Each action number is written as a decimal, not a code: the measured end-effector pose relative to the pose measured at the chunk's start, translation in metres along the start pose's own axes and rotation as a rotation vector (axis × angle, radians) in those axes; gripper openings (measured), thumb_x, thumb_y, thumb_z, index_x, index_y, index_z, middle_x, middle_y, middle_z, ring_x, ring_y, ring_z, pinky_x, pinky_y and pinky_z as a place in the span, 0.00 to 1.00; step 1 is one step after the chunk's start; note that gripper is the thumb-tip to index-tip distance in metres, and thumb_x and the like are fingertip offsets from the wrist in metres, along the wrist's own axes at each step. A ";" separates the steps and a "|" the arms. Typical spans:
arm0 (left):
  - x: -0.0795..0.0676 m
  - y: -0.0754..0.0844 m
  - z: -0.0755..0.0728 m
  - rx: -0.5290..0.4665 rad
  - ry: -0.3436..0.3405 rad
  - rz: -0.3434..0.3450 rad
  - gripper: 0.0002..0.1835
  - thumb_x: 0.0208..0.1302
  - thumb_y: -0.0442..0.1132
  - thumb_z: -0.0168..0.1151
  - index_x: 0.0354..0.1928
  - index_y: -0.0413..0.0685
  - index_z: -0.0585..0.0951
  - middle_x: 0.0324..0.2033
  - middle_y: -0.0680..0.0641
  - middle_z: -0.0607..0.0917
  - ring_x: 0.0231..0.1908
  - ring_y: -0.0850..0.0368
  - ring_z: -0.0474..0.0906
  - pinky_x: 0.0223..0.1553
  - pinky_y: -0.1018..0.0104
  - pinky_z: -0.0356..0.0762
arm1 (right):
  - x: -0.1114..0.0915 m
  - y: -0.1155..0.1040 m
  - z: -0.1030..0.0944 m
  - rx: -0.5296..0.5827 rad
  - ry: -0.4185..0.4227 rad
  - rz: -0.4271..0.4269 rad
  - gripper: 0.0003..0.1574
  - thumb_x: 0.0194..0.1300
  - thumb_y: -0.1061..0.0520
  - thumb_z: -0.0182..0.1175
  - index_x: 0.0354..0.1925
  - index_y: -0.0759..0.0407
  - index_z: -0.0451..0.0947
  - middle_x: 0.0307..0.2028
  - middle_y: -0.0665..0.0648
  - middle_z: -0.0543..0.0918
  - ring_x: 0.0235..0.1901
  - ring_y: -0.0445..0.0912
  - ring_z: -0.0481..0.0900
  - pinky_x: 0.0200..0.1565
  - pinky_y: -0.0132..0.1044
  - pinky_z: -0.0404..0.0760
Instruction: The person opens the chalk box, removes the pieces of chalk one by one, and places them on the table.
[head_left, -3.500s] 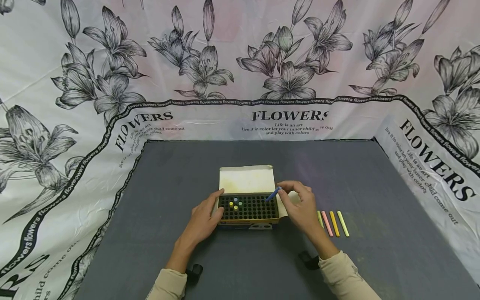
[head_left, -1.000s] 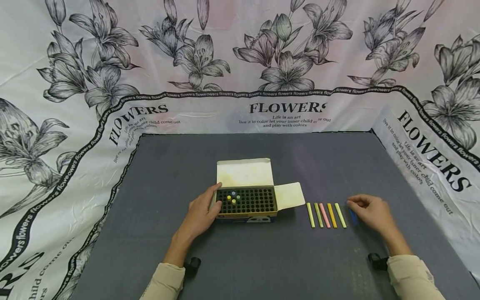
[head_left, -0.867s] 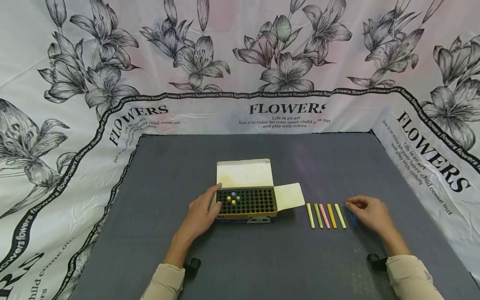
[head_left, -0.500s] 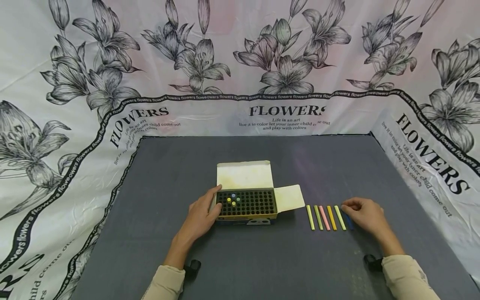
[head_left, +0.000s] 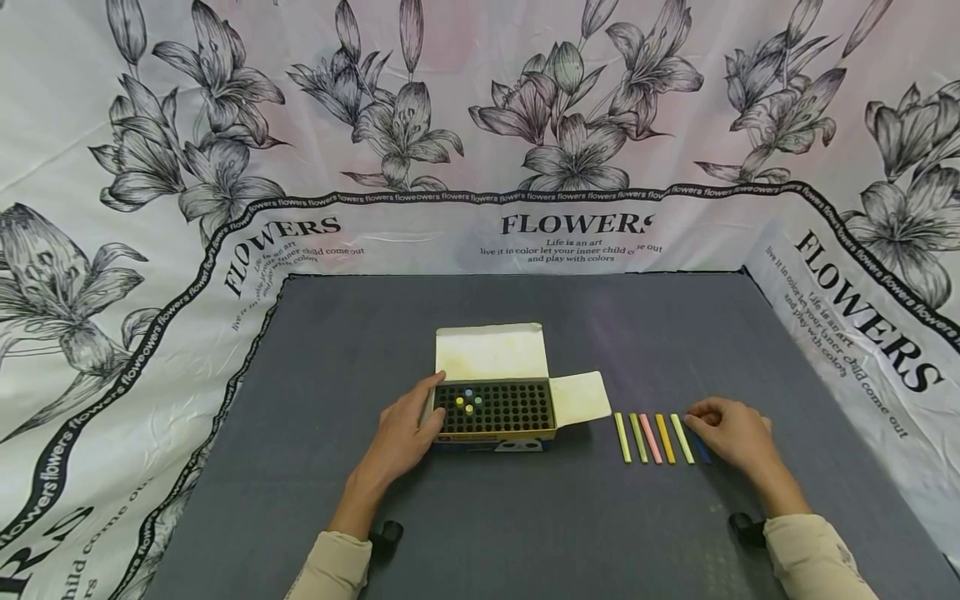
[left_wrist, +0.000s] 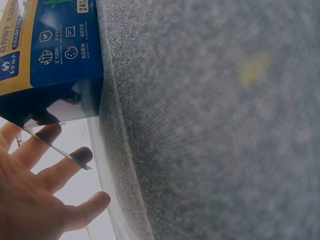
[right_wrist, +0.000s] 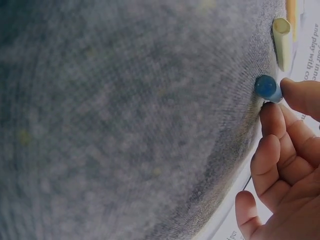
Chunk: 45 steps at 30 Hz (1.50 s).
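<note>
Toward the right edge of the tabletop (head_left: 540, 525), the right hand (head_left: 733, 435) is hiding the far end of the blue chalk (head_left: 702, 452). The left hand (head_left: 403, 427) is partly covering the box (head_left: 487, 436). The head view is cutting off the tabletop's near edge and both sleeves (head_left: 330, 567).

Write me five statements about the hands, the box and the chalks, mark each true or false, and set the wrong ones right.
1. The left hand touches the box. True.
2. The box is closed. False: its lid stands open.
3. The box has no chalk in it. False: four chalk ends show inside it.
4. The right hand pinches the blue chalk. True.
5. The pink chalk lies on the table beside the orange chalk. True.
</note>
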<state>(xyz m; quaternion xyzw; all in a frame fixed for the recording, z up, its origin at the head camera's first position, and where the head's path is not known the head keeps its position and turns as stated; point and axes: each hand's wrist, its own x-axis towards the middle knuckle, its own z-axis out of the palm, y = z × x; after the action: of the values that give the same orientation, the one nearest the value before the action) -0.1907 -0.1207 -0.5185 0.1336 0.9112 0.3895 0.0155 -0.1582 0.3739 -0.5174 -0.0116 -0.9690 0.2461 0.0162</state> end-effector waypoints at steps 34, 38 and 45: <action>-0.002 0.000 0.002 0.005 0.020 0.011 0.29 0.77 0.47 0.51 0.78 0.65 0.63 0.34 0.54 0.79 0.42 0.52 0.77 0.63 0.35 0.62 | 0.000 -0.068 -0.006 0.046 0.409 -0.260 0.11 0.65 0.61 0.67 0.45 0.63 0.86 0.31 0.59 0.86 0.25 0.39 0.75 0.43 0.52 0.58; -0.002 0.000 0.002 0.001 0.016 0.008 0.29 0.77 0.47 0.51 0.78 0.65 0.63 0.32 0.54 0.78 0.40 0.53 0.76 0.63 0.35 0.62 | 0.005 -0.091 -0.004 0.082 0.497 -0.354 0.12 0.60 0.65 0.70 0.44 0.66 0.87 0.30 0.59 0.86 0.25 0.45 0.75 0.42 0.48 0.59; -0.002 0.001 0.001 0.003 0.019 0.009 0.29 0.77 0.47 0.51 0.77 0.64 0.64 0.31 0.55 0.77 0.36 0.58 0.73 0.62 0.35 0.63 | 0.014 -0.126 0.010 0.133 0.534 -0.509 0.13 0.55 0.69 0.72 0.42 0.67 0.87 0.28 0.59 0.85 0.26 0.49 0.73 0.41 0.47 0.59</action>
<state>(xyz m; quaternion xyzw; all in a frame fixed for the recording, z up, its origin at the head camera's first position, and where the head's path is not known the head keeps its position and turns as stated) -0.1881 -0.1204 -0.5187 0.1338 0.9112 0.3896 0.0050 -0.1742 0.2587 -0.4654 0.1671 -0.8844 0.2848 0.3298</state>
